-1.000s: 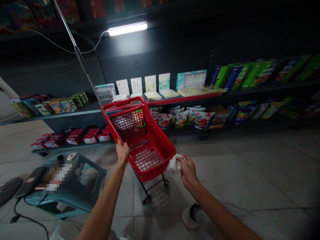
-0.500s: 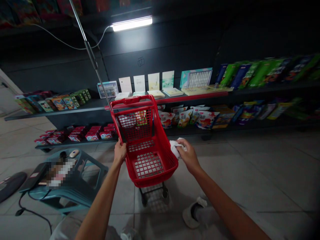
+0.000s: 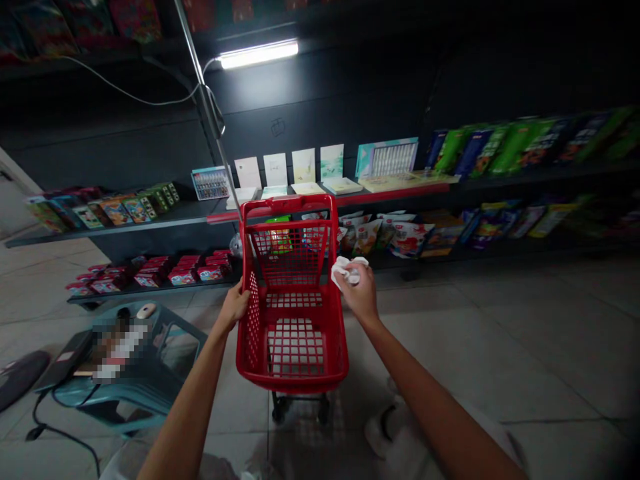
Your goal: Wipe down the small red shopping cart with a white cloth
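Note:
A small red shopping cart (image 3: 293, 373) with a mesh basket stands on the tiled floor right in front of me. My left hand (image 3: 233, 307) grips the cart's left rim. My right hand (image 3: 358, 294) is closed on a crumpled white cloth (image 3: 344, 269) and presses it against the upper right edge of the cart. The basket looks empty inside. Its handle (image 3: 286, 201) is at the far end, toward the shelves.
Dark shelves (image 3: 150, 217) with boxes, cards and snack bags run along the back wall under a strip light (image 3: 257, 53). A teal plastic stool (image 3: 145, 373) with a laptop and a cable sits at the left. A metal pole (image 3: 210, 113) rises behind the cart. My white shoe (image 3: 385, 427) is below.
The cart has turned from a diagonal to straight toward the shelves. My right hand with the cloth has moved up along the right rim toward the far end. My left hand kept its grip.

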`<act>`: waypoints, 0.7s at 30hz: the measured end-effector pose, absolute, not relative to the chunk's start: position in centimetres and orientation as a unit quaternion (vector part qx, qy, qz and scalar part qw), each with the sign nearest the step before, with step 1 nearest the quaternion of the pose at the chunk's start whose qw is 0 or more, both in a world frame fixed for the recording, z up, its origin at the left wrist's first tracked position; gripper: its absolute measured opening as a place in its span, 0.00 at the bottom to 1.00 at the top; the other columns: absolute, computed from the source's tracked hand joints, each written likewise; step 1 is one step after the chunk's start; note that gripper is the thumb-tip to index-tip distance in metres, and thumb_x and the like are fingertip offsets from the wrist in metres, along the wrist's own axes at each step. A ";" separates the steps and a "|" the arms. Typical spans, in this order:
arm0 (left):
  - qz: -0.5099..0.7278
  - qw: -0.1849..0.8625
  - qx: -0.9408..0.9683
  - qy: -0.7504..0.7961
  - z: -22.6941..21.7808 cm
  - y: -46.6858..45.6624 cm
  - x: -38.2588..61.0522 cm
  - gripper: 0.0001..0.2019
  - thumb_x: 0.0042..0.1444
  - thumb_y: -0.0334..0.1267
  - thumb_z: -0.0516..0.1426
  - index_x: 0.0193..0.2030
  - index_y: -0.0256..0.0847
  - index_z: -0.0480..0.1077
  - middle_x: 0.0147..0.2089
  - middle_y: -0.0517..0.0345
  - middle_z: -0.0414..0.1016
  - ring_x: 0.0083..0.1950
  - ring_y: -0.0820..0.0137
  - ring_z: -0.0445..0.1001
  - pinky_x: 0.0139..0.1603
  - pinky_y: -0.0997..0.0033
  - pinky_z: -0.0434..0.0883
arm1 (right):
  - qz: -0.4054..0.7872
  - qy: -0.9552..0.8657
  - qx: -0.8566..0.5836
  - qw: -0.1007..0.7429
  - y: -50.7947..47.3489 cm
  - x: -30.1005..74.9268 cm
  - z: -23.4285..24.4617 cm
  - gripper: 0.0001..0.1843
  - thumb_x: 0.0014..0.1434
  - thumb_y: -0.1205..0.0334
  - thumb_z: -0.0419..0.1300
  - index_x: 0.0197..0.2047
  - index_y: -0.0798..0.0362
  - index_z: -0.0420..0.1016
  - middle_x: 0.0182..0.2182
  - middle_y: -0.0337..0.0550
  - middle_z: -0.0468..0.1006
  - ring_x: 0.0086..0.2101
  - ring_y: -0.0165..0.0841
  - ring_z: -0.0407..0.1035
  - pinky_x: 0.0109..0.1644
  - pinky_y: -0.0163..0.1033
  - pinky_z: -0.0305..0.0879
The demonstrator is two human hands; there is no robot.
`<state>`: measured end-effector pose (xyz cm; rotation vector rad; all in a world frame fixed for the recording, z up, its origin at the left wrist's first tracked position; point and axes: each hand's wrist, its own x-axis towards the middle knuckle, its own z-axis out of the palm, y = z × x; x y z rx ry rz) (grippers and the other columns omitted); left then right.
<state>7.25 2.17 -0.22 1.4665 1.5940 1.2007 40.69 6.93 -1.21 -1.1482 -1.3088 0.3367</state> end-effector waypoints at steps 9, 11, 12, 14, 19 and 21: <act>0.373 0.333 0.634 0.589 1.5 3.6 5.2 0.32 0.51 0.37 0.52 0.64 0.32 0.68 0.49 0.53 0.81 0.45 0.64 0.77 0.49 0.67 0.74 | 0.207 -0.476 -0.526 0.673 13.3 42.6 -3.7 0.16 0.53 0.51 0.61 0.41 0.52 0.73 0.41 0.43 0.74 0.41 0.36 0.69 0.48 0.41 0.65; 0.321 0.251 0.658 0.633 1.7 4.3 4.9 0.29 0.54 0.36 0.51 0.64 0.33 0.69 0.55 0.51 0.80 0.54 0.61 0.76 0.58 0.64 0.72 | 0.183 -0.480 -0.556 0.653 13.8 42.5 -4.9 0.12 0.52 0.53 0.58 0.36 0.52 0.72 0.37 0.43 0.74 0.39 0.36 0.68 0.48 0.41 0.64; 0.286 0.209 0.664 0.659 1.7 4.6 4.7 0.27 0.57 0.36 0.50 0.64 0.34 0.68 0.57 0.50 0.79 0.57 0.60 0.75 0.60 0.62 0.70 | 0.174 -0.483 -0.574 0.638 13.8 42.3 -5.6 0.10 0.52 0.54 0.57 0.33 0.51 0.70 0.35 0.42 0.73 0.39 0.37 0.67 0.48 0.41 0.64; 0.221 0.150 0.661 0.701 1.8 5.0 4.5 0.24 0.62 0.36 0.49 0.63 0.36 0.68 0.57 0.47 0.79 0.59 0.57 0.75 0.61 0.60 0.69 | 0.160 -0.489 -0.604 0.609 13.3 41.8 -7.0 0.08 0.52 0.55 0.55 0.28 0.50 0.66 0.32 0.43 0.72 0.38 0.38 0.66 0.48 0.42 0.64; 0.158 0.106 0.637 0.747 1.9 4.9 4.5 0.18 0.67 0.38 0.48 0.59 0.38 0.67 0.54 0.38 0.80 0.59 0.51 0.76 0.58 0.58 0.69 | 0.195 -0.501 -0.640 0.549 10.8 41.1 -9.4 0.06 0.52 0.57 0.55 0.27 0.49 0.63 0.32 0.44 0.72 0.40 0.38 0.66 0.48 0.41 0.63; 0.142 0.094 0.632 0.756 1.9 4.8 4.6 0.17 0.68 0.39 0.47 0.58 0.38 0.67 0.53 0.37 0.79 0.59 0.50 0.77 0.57 0.58 0.70 | 0.308 -0.462 -0.648 0.521 9.1 41.1 -10.3 0.07 0.47 0.60 0.60 0.25 0.49 0.64 0.30 0.41 0.72 0.38 0.37 0.67 0.46 0.39 0.64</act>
